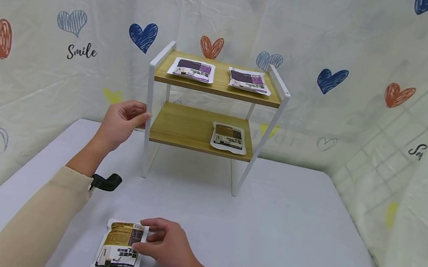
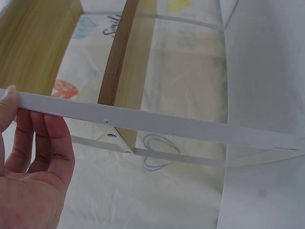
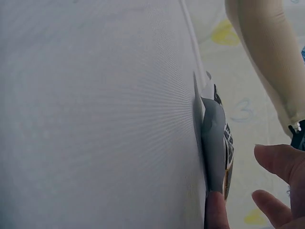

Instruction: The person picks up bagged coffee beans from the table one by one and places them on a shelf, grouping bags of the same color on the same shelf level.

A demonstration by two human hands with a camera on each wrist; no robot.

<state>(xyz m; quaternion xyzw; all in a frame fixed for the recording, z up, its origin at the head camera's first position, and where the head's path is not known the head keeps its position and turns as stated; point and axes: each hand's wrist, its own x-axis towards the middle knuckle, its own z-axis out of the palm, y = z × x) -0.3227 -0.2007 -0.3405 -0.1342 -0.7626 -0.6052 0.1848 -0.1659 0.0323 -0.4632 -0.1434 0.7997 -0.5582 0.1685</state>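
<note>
A two-tier rack (image 1: 221,91) with wooden boards and white metal legs stands on the table. My left hand (image 1: 123,124) pinches its left front leg (image 2: 157,121), thumb on one side and fingertips against the other. Low in the head view, a white-edged pouch (image 1: 119,250) with a gold and white label lies flat on the table. My right hand (image 1: 168,247) is at the pouch's right edge, thumb over the label. In the right wrist view a fingertip (image 3: 217,205) meets the edge of the pouch (image 3: 214,143), while the thumb (image 3: 276,160) stands apart above it.
Two purple-labelled pouches, one left (image 1: 192,70) and one right (image 1: 249,81), lie on the top board. Another gold-labelled pouch (image 1: 229,138) lies on the right of the lower board. A white sheet printed with hearts (image 1: 383,49) hangs behind the white table (image 1: 297,243).
</note>
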